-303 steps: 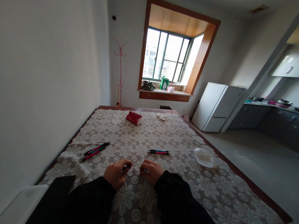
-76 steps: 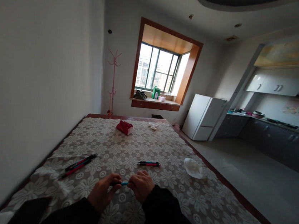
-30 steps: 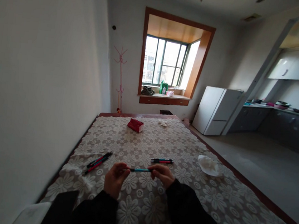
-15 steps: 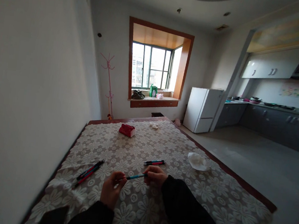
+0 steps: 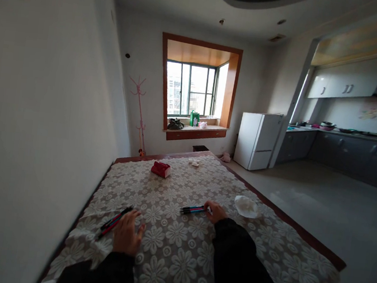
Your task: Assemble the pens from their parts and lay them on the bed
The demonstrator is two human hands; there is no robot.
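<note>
On the flowered tablecloth (image 5: 174, 233), a small group of pens (image 5: 192, 209) with black, blue and red parts lies side by side. My right hand (image 5: 215, 212) is closed at their right end, with the fingers around the end of a pen. Over at the left, more black, red and blue pens (image 5: 111, 224) lie slanted on the cloth. My left hand (image 5: 128, 232) rests right beside them, fingers stretched out and holding nothing; it hides part of those pens.
A red box (image 5: 161, 169) stands toward the far end of the table, with a small pale item (image 5: 193, 163) to its right. A crumpled white plastic bag (image 5: 246, 206) lies right of my right hand. The wall (image 5: 57, 122) runs close along the table's left side.
The pen held between both hands has moved away from me to the other pens with my right hand. My left hand has let go of it, opened and moved left.
</note>
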